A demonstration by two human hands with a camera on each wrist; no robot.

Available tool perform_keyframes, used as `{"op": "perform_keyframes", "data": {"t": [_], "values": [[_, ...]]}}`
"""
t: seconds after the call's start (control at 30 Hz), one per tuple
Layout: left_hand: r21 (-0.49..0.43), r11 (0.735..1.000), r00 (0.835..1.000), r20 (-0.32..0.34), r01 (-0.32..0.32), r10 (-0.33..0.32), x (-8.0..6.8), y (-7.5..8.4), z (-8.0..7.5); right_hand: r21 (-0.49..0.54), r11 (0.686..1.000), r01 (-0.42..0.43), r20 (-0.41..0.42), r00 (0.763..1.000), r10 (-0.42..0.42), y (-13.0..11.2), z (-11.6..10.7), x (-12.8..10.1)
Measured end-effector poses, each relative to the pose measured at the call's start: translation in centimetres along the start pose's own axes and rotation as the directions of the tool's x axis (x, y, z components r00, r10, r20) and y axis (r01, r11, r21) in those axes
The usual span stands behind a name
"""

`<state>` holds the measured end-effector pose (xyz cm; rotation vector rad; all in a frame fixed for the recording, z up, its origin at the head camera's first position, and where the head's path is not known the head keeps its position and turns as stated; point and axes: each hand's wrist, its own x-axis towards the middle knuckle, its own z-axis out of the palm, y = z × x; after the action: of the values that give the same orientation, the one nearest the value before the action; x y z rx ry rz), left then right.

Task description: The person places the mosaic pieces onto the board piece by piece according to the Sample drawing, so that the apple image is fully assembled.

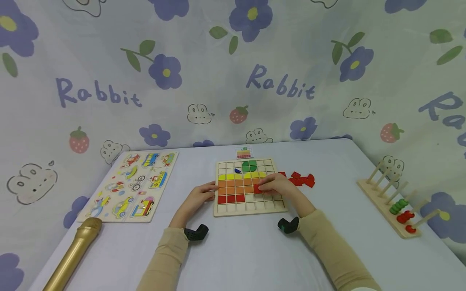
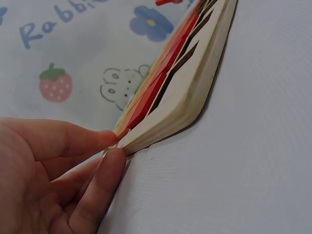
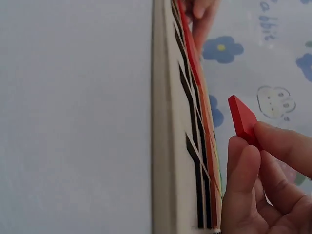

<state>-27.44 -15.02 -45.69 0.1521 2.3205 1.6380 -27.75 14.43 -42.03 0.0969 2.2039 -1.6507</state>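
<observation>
My right hand (image 1: 278, 184) pinches a red tile (image 3: 242, 120) at the fingertips, just above the board (image 1: 247, 207), beside its orange row. My left hand (image 1: 196, 197), fingers curled, steadies the board's left edge. Spare tiles (image 1: 302, 179) lie right.

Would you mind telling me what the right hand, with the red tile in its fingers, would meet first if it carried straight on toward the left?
Most likely the orange tiles on the grid board; the right hand pinches the red tile just above it, though height is unclear.
</observation>
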Motion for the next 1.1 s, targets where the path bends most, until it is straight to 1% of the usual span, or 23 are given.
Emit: {"op": "perform_keyframes", "data": {"t": [0.1,0.17,0.23,0.37,0.47,0.53,0.63,0.73,0.83,0.93,1.03,1.1], "values": [[0.004,1.0,1.0,-0.004,0.005,-0.005,-0.1,0.1,0.0,-0.136,0.991,0.013,-0.007,1.0,-0.014,-0.1,1.6,0.2],[0.012,1.0,1.0,0.001,-0.003,0.003,0.0,0.0,0.0,-0.226,0.974,0.029,-0.016,0.999,-0.033,-0.2,2.4,0.2],[0.016,1.0,1.0,0.007,-0.006,0.006,0.1,0.0,0.0,-0.308,0.95,0.048,-0.029,0.998,-0.059,-0.2,3.0,0.1],[0.014,1.0,1.0,0.017,-0.016,0.016,0.2,0.0,-0.1,-0.415,0.906,0.077,-0.053,0.993,-0.109,-0.2,3.8,0.0],[0.004,1.0,1.0,0.015,-0.014,0.014,0.2,-0.1,-0.2,-0.474,0.875,0.094,-0.07,0.987,-0.144,-0.2,4.1,0.0],[0.0,1.0,1.0,0.015,-0.018,0.018,0.2,-0.1,-0.3,-0.496,0.862,0.103,-0.07,0.985,-0.158,-0.2,4.2,0.0],[-0.006,1.0,1.0,0.019,-0.022,0.022,0.2,-0.2,-0.3,-0.487,0.867,0.111,-0.064,0.985,-0.161,-0.3,4.1,0.0],[-0.011,1.0,0.999,0.022,-0.026,0.026,0.2,-0.2,-0.3,-0.446,0.887,0.117,-0.064,0.985,-0.161,-0.4,3.0,0.0],[-0.01,1.0,0.999,0.021,-0.028,0.029,0.2,-0.2,-0.3,-0.373,0.919,0.129,-0.074,0.983,-0.168,-0.7,0.7,-0.3],[-0.007,1.0,1.0,0.015,-0.023,0.023,0.2,-0.2,-0.2,-0.29,0.949,0.122,-0.119,0.979,-0.163,-0.8,-2.0,-0.4],[-0.004,1.0,1.0,0.007,-0.009,0.009,0.2,-0.1,-0.2,-0.254,0.962,0.098,-0.182,0.972,-0.147,-0.4,-4.6,-0.3],[0.001,1.0,1.0,0.006,-0.004,0.004,0.2,-0.1,-0.2,-0.236,0.97,0.065,-0.221,0.968,-0.118,0.0,-5.8,-0.1]]}}
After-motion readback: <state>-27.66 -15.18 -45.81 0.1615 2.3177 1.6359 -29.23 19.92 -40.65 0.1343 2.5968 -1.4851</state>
